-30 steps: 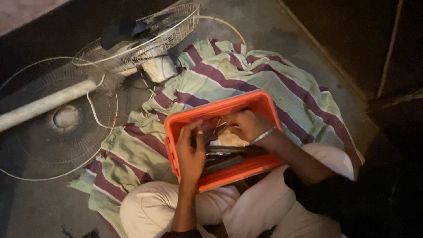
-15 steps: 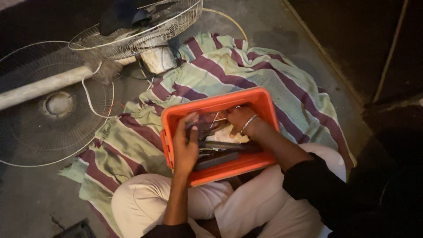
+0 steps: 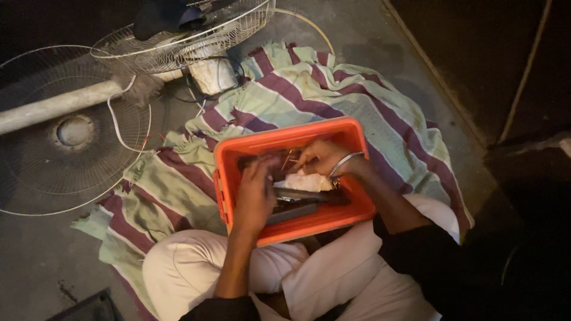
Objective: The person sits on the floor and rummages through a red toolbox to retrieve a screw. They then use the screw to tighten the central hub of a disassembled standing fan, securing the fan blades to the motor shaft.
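Both hands worked inside the orange crate (image 3: 333, 221) resting on the person's lap. The left hand (image 3: 256, 196) lay curled over dark tools (image 3: 297, 205) at the crate's near edge; its hold could not be made out. The right hand (image 3: 324, 157) appeared to pinch thin metal pins (image 3: 289, 160) near the far edge. Sharp ends could prick fingers in that clutter. Fan guards (image 3: 178, 35) and a loose cord (image 3: 122, 128) crowded the striped cloth (image 3: 333, 89).
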